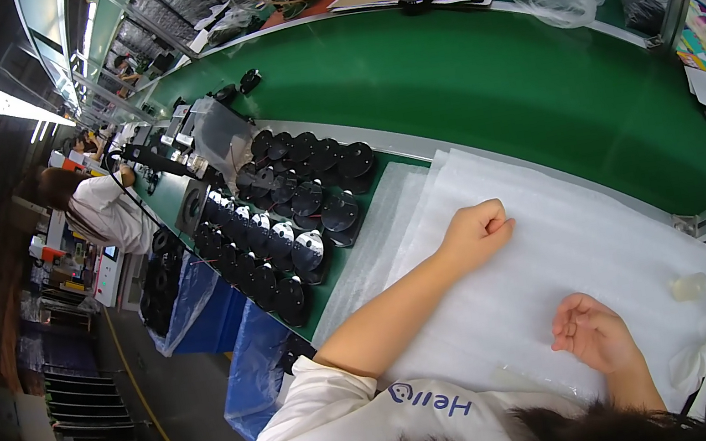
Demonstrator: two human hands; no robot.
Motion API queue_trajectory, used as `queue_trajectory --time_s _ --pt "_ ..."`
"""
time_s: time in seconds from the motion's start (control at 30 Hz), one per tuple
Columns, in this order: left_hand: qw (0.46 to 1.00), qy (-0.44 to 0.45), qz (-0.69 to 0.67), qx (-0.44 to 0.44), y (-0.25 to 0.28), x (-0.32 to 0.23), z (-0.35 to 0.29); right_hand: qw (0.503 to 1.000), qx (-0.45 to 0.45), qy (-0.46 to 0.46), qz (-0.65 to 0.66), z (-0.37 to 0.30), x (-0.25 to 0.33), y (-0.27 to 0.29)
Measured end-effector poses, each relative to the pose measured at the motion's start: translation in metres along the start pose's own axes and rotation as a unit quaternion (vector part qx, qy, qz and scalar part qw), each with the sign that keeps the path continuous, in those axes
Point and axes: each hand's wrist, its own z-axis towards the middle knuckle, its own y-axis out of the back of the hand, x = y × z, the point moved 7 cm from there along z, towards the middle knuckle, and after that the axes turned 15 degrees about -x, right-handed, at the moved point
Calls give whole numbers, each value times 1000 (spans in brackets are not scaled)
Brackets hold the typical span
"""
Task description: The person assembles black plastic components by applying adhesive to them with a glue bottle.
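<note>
A green belt (pixel 440 68) stretched beyond the white foam sheet (pixel 615 243), which lay flat in the foreground. Rows of black discs (pixel 308 198) stood to the sheet's left. Over the sheet's left part, the left hand (pixel 477 234) was curled into a fist; whether it held anything I could not tell. Over its near right part, the right hand (pixel 597 334) was half unfurled, fingers bent.
</note>
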Motion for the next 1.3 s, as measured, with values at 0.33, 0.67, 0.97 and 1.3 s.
queue_trajectory --time_s 0.33,0.67,0.97,1.3 --pt "978 -165 105 69 -14 -18 -5 1000 7 -2 0 1 0 0" --pt "969 -187 140 77 -19 -19 -7 1000 -5 -10 -16 -2 -2 1" --pt "971 -168 144 90 -17 -22 -4 998 30 -7 -52 2 -4 -8" --pt "975 -142 156 76 -15 -22 -5 998 41 -23 -52 5 -9 -8"
